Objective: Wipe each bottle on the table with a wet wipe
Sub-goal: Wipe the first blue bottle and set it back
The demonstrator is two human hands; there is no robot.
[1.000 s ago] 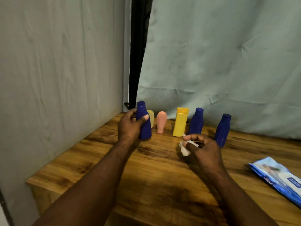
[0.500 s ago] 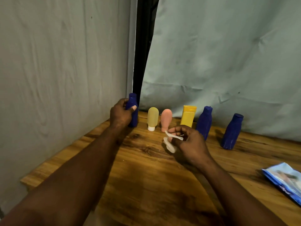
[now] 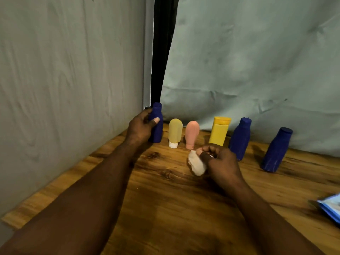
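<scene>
Makeshift staged corner indoors: wooden table (image 3: 174,208), pale cloth sheets (image 3: 248,61) hung as walls.

The yellow bottle (image 3: 219,132) stood mid-row, close against the cloth (image 3: 257,61). Left of it, the pink tube (image 3: 191,134), pale tube (image 3: 175,132) and corner blue bottle (image 3: 157,126) left only narrow gaps, hemmed by the side wall (image 3: 64,89) and the left hand (image 3: 141,128). Right of it stood the near blue bottle (image 3: 240,139), then a wider gap before the far blue bottle (image 3: 276,150). Directly in front, the right hand (image 3: 219,161) with its wipe (image 3: 196,163) blocked approach. Further forward the worktop (image 3: 165,208) lay open; the wipe pack (image 3: 331,208) sat far right.
</scene>
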